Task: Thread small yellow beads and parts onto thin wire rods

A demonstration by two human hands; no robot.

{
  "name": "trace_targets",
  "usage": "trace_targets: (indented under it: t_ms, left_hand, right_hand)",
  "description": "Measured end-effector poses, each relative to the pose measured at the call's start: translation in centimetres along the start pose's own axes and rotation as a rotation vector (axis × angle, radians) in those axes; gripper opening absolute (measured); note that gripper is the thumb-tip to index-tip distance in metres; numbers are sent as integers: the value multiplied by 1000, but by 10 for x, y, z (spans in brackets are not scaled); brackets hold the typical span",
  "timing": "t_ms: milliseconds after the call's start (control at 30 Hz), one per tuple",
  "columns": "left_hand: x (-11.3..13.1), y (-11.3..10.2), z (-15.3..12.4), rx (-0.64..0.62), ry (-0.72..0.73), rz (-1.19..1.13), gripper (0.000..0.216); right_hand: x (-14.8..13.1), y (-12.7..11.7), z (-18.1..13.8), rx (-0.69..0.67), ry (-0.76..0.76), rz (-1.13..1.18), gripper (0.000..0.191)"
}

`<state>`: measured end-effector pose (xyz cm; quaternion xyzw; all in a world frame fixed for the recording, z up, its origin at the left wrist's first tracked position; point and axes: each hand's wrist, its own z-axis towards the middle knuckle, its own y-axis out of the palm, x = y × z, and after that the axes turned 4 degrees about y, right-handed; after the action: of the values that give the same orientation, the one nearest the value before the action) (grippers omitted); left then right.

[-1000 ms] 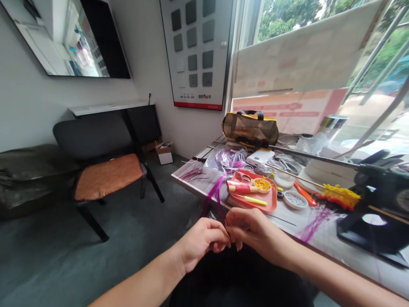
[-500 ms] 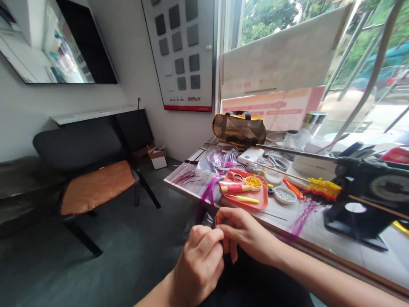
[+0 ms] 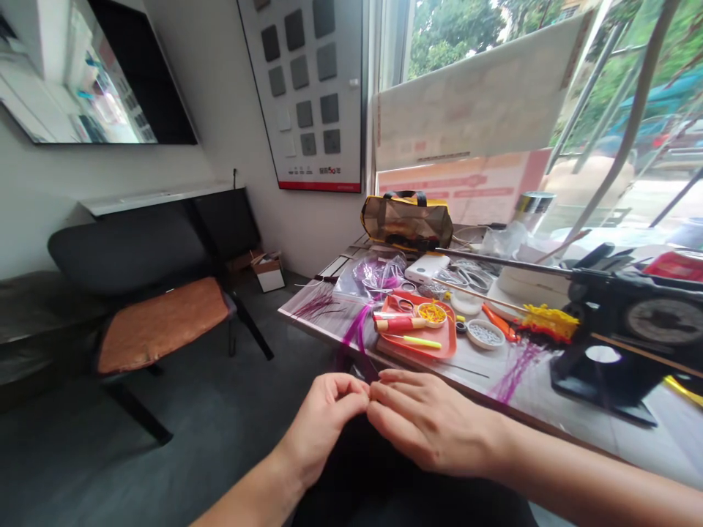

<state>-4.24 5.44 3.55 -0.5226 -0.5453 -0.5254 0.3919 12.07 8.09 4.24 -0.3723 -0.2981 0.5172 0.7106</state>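
My left hand (image 3: 324,421) and my right hand (image 3: 425,421) meet fingertip to fingertip just below the table's near edge. Both pinch the lower end of a purple strand bundle (image 3: 356,333) that hangs down from the tabletop. The left fingers curl into a pinch; the right fingers lie long and pressed together over the strand's end. What lies between the fingertips is too thin to make out. An orange tray (image 3: 439,342) with a small bowl of yellow bits (image 3: 432,313), scissors and a yellow-green stick sits just beyond my hands.
The table (image 3: 483,369) carries a yellow mesh bag (image 3: 407,218), a white power bank (image 3: 425,268), a dish of small pieces (image 3: 484,333), yellow tassels (image 3: 549,322) and a black machine (image 3: 631,329). A chair with an orange cushion (image 3: 159,326) stands at the left.
My left hand has dropped from a raised fist in front of the right hand to a low pinch beside it. My right fingers have stretched out flatter. The view has shifted slightly.
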Motion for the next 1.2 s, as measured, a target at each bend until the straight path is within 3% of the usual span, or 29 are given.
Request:
trace_targets:
  t_ms: [67,167,333,433,567,667,767,967,1200]
  left_hand:
    - [-1,1,1,-12,-141,-154,8]
    - [-6,4,1,20,-211,-243,7]
    - [-11,6,-1,32,-211,-294,9]
    - [-9,5,-3,-3,-165,-247,8]
    - [-6,4,-8,-114,163,153,15]
    - [-6,7,-12,-88,373,385,18]
    - [-8,11,-16,-42,498,529,16]
    - [-15,10,-21,83,828,852,14]
    - [-21,4,-19,171,1218,1105,17]
  right_hand:
    - [2,-1,-5,58,-144,-133,18]
    - [3,-1,-10,120,-202,-190,18]
    - [2,-1,-12,100,-190,-199,20]
    - [1,-1,-11,21,-124,-96,23]
    - [-1,-1,-9,-62,178,242,31]
    - [-4,-2,-7,-78,525,527,25]
    - [-7,-3,-4,-85,740,736,15]
    - [-11,1,0,8,895,919,16]
    - [-11,6,4,124,1003,1331,28]
